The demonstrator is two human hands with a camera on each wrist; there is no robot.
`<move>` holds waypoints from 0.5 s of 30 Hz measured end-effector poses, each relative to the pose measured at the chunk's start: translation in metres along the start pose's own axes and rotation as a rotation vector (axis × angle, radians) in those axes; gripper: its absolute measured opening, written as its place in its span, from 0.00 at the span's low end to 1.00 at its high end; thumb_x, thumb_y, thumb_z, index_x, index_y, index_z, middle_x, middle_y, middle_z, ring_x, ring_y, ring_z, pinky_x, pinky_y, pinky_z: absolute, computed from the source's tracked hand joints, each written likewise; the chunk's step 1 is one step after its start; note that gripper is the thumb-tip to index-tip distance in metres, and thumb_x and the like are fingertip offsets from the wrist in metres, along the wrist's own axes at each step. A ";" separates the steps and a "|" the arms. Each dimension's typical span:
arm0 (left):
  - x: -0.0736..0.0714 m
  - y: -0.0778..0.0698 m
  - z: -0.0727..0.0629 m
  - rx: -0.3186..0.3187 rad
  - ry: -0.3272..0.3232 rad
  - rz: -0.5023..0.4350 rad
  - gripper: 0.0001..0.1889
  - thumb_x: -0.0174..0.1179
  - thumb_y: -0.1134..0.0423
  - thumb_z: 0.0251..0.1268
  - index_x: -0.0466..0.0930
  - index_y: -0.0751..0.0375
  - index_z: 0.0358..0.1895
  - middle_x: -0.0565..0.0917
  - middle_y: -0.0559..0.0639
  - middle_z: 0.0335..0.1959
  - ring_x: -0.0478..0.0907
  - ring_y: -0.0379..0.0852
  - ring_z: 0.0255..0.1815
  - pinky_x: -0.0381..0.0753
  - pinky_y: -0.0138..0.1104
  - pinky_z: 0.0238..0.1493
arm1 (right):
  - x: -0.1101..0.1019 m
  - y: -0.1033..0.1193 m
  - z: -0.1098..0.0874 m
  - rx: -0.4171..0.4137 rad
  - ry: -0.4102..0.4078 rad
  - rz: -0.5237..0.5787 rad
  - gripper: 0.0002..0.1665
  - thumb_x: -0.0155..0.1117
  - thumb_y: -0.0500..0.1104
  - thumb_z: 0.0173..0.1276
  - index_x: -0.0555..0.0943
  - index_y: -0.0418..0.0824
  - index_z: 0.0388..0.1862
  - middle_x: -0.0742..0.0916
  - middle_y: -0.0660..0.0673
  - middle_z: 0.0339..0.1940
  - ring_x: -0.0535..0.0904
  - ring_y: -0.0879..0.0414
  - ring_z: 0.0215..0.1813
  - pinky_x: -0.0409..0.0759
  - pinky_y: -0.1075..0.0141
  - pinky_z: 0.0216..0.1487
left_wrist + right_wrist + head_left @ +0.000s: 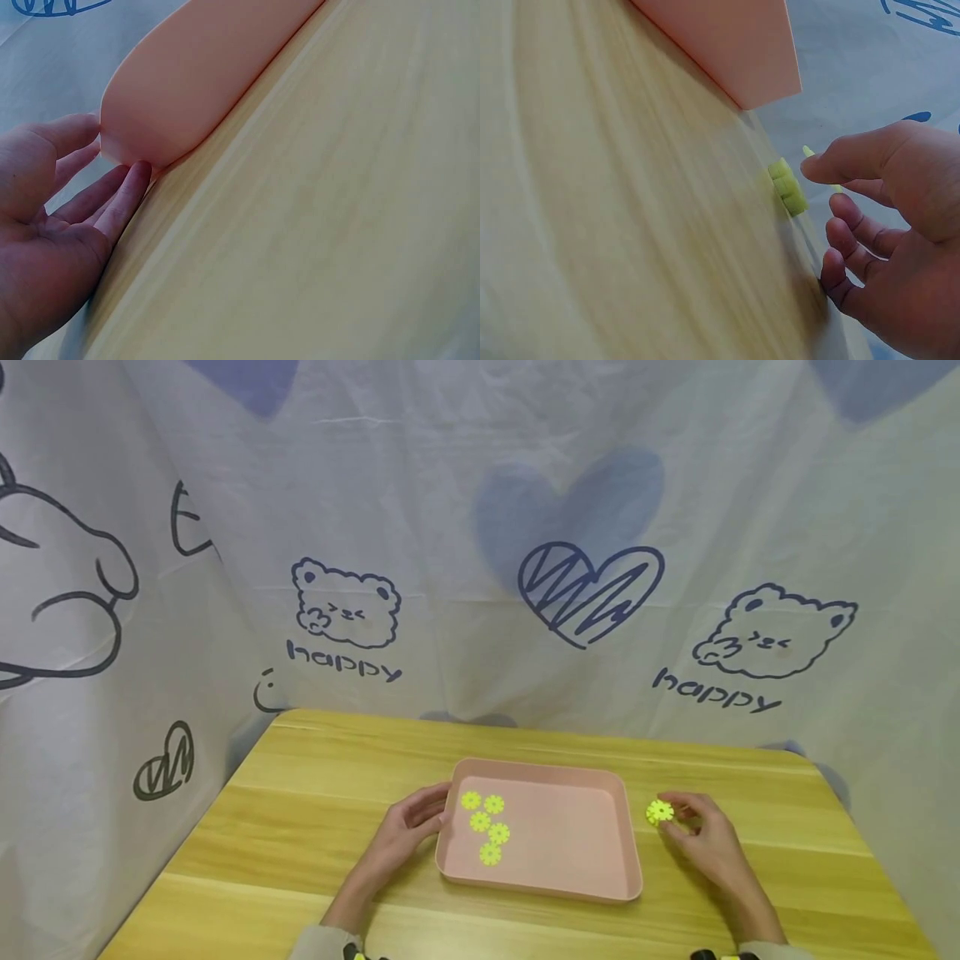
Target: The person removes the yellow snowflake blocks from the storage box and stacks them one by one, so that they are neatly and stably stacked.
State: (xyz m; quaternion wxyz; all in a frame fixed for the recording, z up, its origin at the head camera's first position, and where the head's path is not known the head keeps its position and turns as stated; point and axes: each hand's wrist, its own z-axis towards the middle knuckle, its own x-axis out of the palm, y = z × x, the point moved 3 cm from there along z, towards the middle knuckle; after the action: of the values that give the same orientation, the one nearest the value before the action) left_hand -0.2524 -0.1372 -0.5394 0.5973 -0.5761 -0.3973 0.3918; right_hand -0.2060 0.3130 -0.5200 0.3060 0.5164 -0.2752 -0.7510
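Observation:
A pink tray (551, 839) lies on the table with several yellow-green flower-shaped pieces (480, 821) grouped in its left part. My left hand (408, 827) holds the tray's left edge, the thumb at the rim; in the left wrist view its fingertips (139, 174) touch the tray near its base. Right of the tray, my right hand (705, 835) pinches one flower-shaped piece (661, 811) between thumb and finger. In the right wrist view, a short stack of such pieces (787, 187) stands on the table just beside the pinched one, which the thumb partly hides.
The wood-grained table (322, 810) extends on both sides of the tray. A pale cloth (442, 527) printed with hearts, bears and lettering hangs behind the table and along its left side.

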 end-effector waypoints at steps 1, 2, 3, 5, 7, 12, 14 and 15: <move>0.000 0.000 0.000 -0.001 -0.001 0.001 0.26 0.58 0.70 0.77 0.67 0.67 0.74 0.71 0.63 0.74 0.68 0.62 0.74 0.80 0.36 0.64 | 0.001 0.000 0.000 -0.001 0.002 -0.001 0.22 0.75 0.29 0.58 0.85 0.34 0.53 0.82 0.39 0.44 0.76 0.51 0.42 0.76 0.71 0.35; 0.000 0.000 0.000 -0.001 -0.003 0.002 0.26 0.58 0.70 0.76 0.67 0.67 0.74 0.71 0.64 0.74 0.68 0.62 0.74 0.79 0.36 0.64 | 0.001 0.000 0.000 0.001 0.006 -0.001 0.22 0.75 0.29 0.58 0.85 0.34 0.53 0.82 0.40 0.44 0.76 0.51 0.42 0.76 0.71 0.35; 0.000 0.000 0.000 0.004 -0.002 0.006 0.26 0.58 0.70 0.76 0.67 0.67 0.74 0.71 0.64 0.74 0.68 0.63 0.74 0.79 0.36 0.64 | 0.001 -0.001 0.001 0.005 0.009 0.000 0.22 0.75 0.29 0.58 0.85 0.34 0.53 0.82 0.40 0.43 0.76 0.51 0.42 0.76 0.71 0.36; 0.000 0.000 0.000 0.006 -0.004 0.008 0.26 0.58 0.71 0.76 0.67 0.67 0.74 0.71 0.64 0.74 0.68 0.63 0.74 0.80 0.36 0.64 | 0.002 -0.002 0.001 0.018 0.026 -0.002 0.22 0.75 0.30 0.59 0.85 0.34 0.54 0.82 0.40 0.43 0.75 0.51 0.42 0.76 0.71 0.36; 0.000 0.000 0.000 0.009 -0.003 0.011 0.26 0.58 0.71 0.76 0.67 0.68 0.74 0.71 0.64 0.73 0.68 0.63 0.73 0.79 0.36 0.64 | 0.003 -0.003 0.002 0.033 0.044 -0.007 0.22 0.74 0.31 0.60 0.85 0.34 0.55 0.82 0.39 0.44 0.75 0.51 0.43 0.77 0.70 0.37; 0.000 0.000 0.000 0.009 0.003 0.004 0.26 0.58 0.70 0.76 0.67 0.67 0.74 0.71 0.64 0.74 0.68 0.63 0.74 0.79 0.36 0.64 | 0.005 -0.008 0.003 0.066 0.074 -0.015 0.22 0.74 0.32 0.62 0.84 0.34 0.56 0.81 0.39 0.46 0.74 0.52 0.44 0.77 0.69 0.40; -0.001 0.000 0.000 0.009 0.002 0.007 0.26 0.59 0.70 0.76 0.68 0.67 0.74 0.71 0.63 0.74 0.68 0.63 0.74 0.79 0.36 0.64 | 0.005 -0.008 0.003 0.072 0.079 -0.016 0.22 0.74 0.33 0.62 0.84 0.34 0.57 0.81 0.39 0.47 0.74 0.52 0.44 0.78 0.69 0.41; 0.000 0.000 0.000 0.010 0.002 0.008 0.26 0.58 0.70 0.76 0.68 0.67 0.74 0.71 0.63 0.74 0.68 0.63 0.74 0.79 0.36 0.64 | 0.005 -0.008 0.003 0.074 0.079 -0.017 0.22 0.74 0.33 0.62 0.84 0.34 0.57 0.81 0.38 0.47 0.74 0.52 0.45 0.78 0.69 0.42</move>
State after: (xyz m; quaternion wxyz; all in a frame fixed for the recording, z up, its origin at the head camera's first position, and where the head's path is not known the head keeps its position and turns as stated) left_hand -0.2527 -0.1376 -0.5391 0.5990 -0.5751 -0.3922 0.3958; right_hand -0.2114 0.3148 -0.5281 0.2909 0.5590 -0.2859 -0.7219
